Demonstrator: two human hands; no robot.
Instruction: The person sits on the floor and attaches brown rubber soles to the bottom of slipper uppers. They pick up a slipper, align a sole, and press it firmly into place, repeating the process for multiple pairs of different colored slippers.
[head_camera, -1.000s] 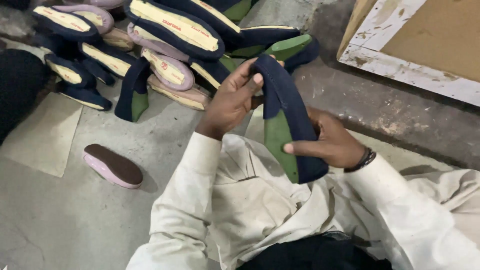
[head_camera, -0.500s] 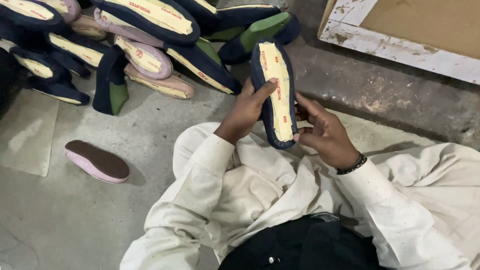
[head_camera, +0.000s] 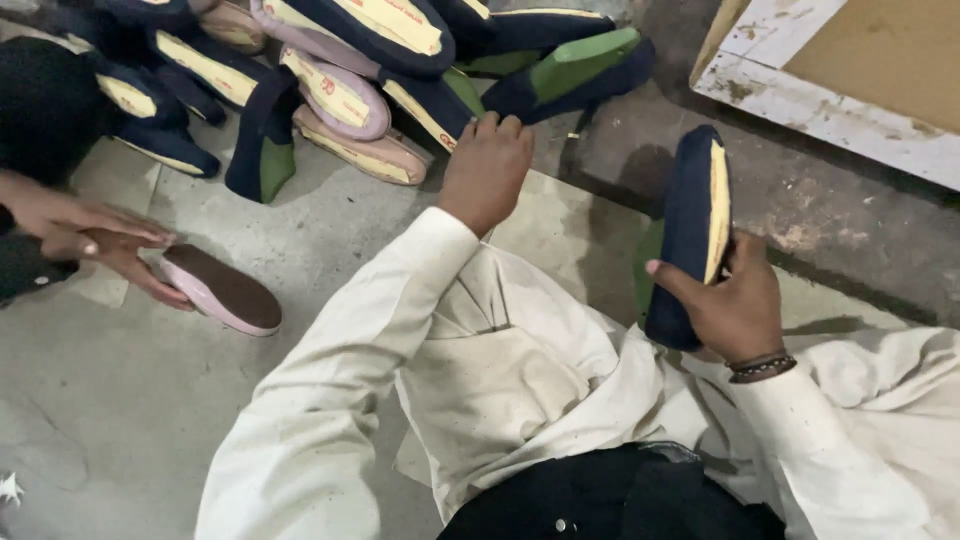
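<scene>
Heap of navy-blue slip-on shoes with yellow insoles (head_camera: 390, 45) lies along the far edge of the grey concrete floor (head_camera: 120, 420), some showing green soles, two or three in pale pink. White-painted wooden board with a brown panel (head_camera: 850, 80) sits at the far right corner, raised off the floor. Near the left edge a single pink shoe with a dark brown insole (head_camera: 222, 290) lies flat; another person's hand (head_camera: 85, 235) touches its toe end, a dark sleeve above it.

My left hand (head_camera: 487, 165) is stretched forward, knuckles up, fingers curled onto the near edge of the heap; can't tell if it has closed on a shoe. My right hand (head_camera: 735, 305) is clamped round the lower end of a navy-blue shoe with a yellow insole and green sole (head_camera: 692, 215), held upright and clear of the floor, thumb on the navy side, well right of the heap.

Bare floor between heap and board, and around the pink shoe. My cream sleeves and lap fill the near edge.
</scene>
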